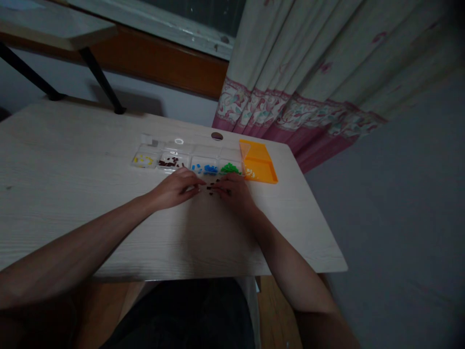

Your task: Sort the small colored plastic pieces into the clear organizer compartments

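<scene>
From where I stand, both arms reach forward over the tabletop (145, 247) and meet in a loose V. The left forearm (90, 235) slants in from the lower left, long and nearly straight, its wrist close to level with the knuckles. The left hand (178, 188) lies side-on, back upward, with forefinger and thumb stretched toward the right and only a narrow space between their tips.

The right forearm (279, 247) climbs from the lower right, angling leftward past the near edge. The right hand (235, 191) is more curled, knuckles raised, its fingers bent in toward the left one. The fingertips of the two hands are near each other, with a few dark little pieces (209, 188) on the tabletop between and around them. The right fingertips are right by one of those; I cannot tell whether either hand actually pinches a piece.

Just beyond the hands runs a row of clear boxes: from left to right, yellow bits (145, 160), brown bits (169, 163), blue bits (210, 169) and green bits (230, 167). At the right end sits an orange tray (267, 170), with pale bits (250, 173) at its near left corner.
</scene>
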Action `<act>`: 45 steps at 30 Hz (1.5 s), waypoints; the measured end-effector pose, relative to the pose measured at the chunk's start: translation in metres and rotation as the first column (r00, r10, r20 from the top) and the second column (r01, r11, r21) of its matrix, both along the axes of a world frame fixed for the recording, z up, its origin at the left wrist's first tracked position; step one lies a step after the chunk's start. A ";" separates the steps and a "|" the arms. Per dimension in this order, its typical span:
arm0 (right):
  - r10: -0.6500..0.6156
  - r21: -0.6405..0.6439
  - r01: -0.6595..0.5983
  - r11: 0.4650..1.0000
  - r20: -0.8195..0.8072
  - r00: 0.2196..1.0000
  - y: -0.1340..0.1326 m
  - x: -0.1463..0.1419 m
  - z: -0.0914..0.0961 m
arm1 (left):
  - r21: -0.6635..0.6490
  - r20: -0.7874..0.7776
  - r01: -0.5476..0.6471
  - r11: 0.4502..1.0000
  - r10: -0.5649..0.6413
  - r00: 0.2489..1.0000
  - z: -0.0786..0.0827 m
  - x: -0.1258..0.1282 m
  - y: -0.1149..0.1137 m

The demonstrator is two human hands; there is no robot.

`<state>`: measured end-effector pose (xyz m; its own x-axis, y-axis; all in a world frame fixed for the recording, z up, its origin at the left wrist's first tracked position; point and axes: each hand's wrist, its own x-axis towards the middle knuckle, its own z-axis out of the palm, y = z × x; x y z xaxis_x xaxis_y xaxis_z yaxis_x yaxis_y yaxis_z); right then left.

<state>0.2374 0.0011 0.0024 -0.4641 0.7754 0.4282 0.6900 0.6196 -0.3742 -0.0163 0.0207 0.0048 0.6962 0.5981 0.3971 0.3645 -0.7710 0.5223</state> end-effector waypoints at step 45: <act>-0.226 -0.017 0.233 0.972 0.188 0.956 -0.003 0.013 0.007 | 0.166 0.132 -0.675 0.719 0.663 0.737 -0.004 -0.040 0.032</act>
